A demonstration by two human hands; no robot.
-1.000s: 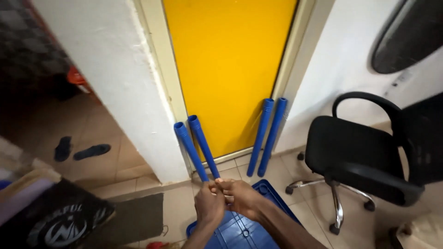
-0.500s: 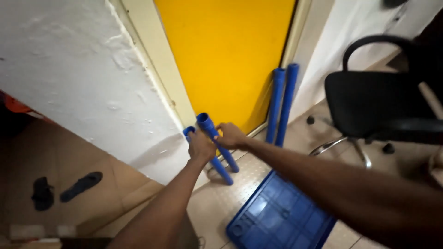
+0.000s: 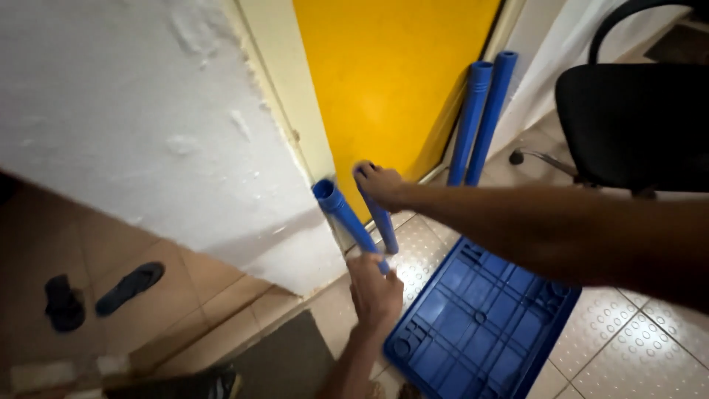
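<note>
Gripped at its lower end by the left hand (image 3: 375, 294), one blue plastic tube leg (image 3: 346, 222) leans beside the upturned blue plastic stool seat (image 3: 480, 325). Right hand (image 3: 380, 185) clasps a second leg (image 3: 383, 222) near its top (both unfitted). Beyond the seat, two more legs (image 3: 484, 118) rest against the yellow door (image 3: 399, 74).

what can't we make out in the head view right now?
- Right hand covers the top of its blue tube; the open end is hidden.
- Left hand hides the lower end of the other tube.
- Blue panel: cut off by the bottom edge.
- Black chair: cut off at the right.
</note>
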